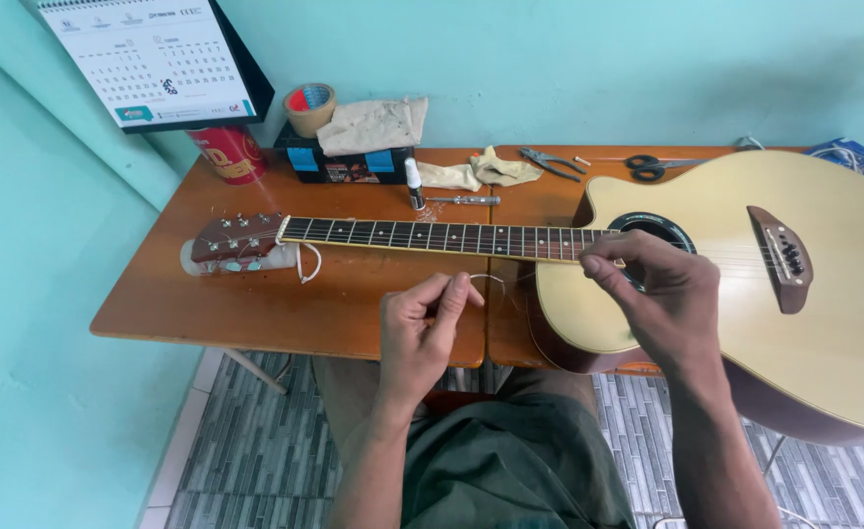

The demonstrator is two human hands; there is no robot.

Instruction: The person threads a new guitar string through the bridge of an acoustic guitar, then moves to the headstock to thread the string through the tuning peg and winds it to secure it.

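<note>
Wooden and orange-brown, the tabletop is stretching under and beyond both hands. Lying across it is the guitar, its pale body spreading to the right of the right hand and overhanging the near edge, its neck running just beyond the left hand, its headstock resting on a white support far left of that hand. A calendar is leaning against the wall well beyond the left hand, with a red can, a tape roll and a rag on a dark box below it. Pliers and scissors are lying beyond the right hand; a small bottle and a screwdriver beyond the left.

The left hand is hovering over the near edge, thumb and forefinger pinching a thin string that is curling toward the guitar. The right hand is sitting over the soundhole, fingertips pinched together near the neck's end; whether they are gripping the string I cannot tell.
</note>
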